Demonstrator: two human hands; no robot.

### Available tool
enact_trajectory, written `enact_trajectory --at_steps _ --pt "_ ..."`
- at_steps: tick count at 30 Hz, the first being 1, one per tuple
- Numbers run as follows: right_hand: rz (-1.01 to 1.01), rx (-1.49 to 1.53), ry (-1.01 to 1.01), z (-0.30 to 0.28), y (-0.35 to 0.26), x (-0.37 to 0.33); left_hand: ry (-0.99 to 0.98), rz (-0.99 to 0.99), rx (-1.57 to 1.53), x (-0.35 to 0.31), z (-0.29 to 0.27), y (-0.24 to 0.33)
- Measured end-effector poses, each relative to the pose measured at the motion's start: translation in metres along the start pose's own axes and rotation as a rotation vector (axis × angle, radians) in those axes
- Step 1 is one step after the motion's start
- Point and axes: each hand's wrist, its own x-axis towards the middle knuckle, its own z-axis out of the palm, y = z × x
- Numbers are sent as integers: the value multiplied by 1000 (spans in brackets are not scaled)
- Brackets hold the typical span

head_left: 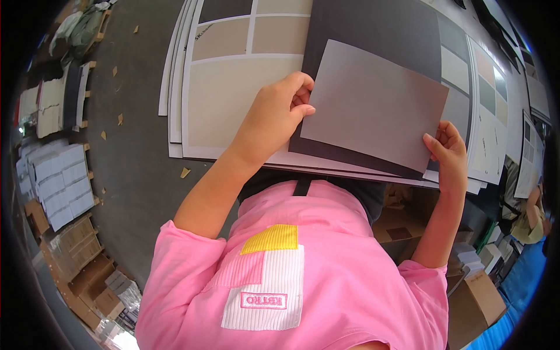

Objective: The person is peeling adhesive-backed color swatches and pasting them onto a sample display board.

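A plain grey rectangular sheet [373, 105] is tilted slightly over a larger dark grey sheet [373, 29]. At its left edge, my left hand [277, 111] is closed, with thumb and curled fingers against the border. My right hand [449, 149] pinches the lower right corner, thumb on top. Beneath lie large boards with colour swatches; the left board [245, 105] has beige and dark blocks with white borders. More grey and pale swatches [455, 64] show to the right of the dark sheet.
Stacked white packs [61, 184] and cartons [73, 248] stand on pallets at the left. Yellowish scraps [185, 172] dot the grey floor [134, 146]. Open cardboard boxes [402, 219] sit below the table's front edge. Another person [531, 219] is at the far right, near blue material [522, 291].
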Motion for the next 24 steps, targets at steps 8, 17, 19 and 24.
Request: enact_trajectory --at_steps 8,17,19,24 --pt "12 -68 14 -1 -1 1 -1 -8 13 0 1 2" --pt "-23 -36 21 -1 5 5 6 2 18 -1 4 1" --pt "-23 -50 40 -1 4 3 34 9 23 1 6 -2" --pt "-39 -22 79 4 5 2 28 8 26 1 7 -2"
